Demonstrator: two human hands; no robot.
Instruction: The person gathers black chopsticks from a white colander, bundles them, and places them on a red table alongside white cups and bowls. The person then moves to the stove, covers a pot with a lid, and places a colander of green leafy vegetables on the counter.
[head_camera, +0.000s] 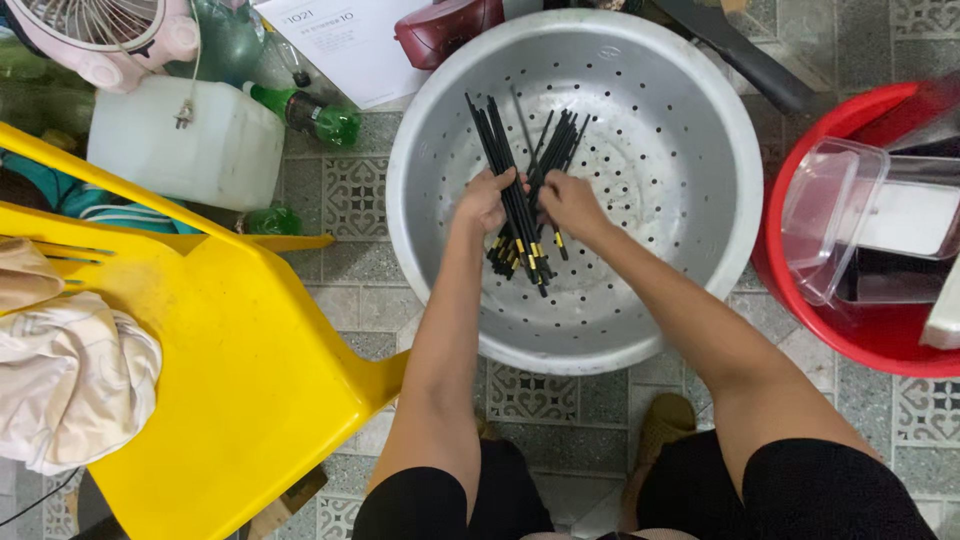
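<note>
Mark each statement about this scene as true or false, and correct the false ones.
1. Both hands hold black chopsticks. True: left hand, right hand.
2. The hands are over a red tub. False: over a grey perforated basin; the red tub stands to its right.
3. A yellow plastic chair stands left of the basin. True.
4. The basin is full of water. False: no water shows; its holed bottom is bare.
5. The green bottle stands upright in the basin. False: it lies on the floor by a white jug.

Head view, I look down on the person | arms bare, no sleeves | black shorts over both thighs | tan slipper (664, 425) on one foot
</note>
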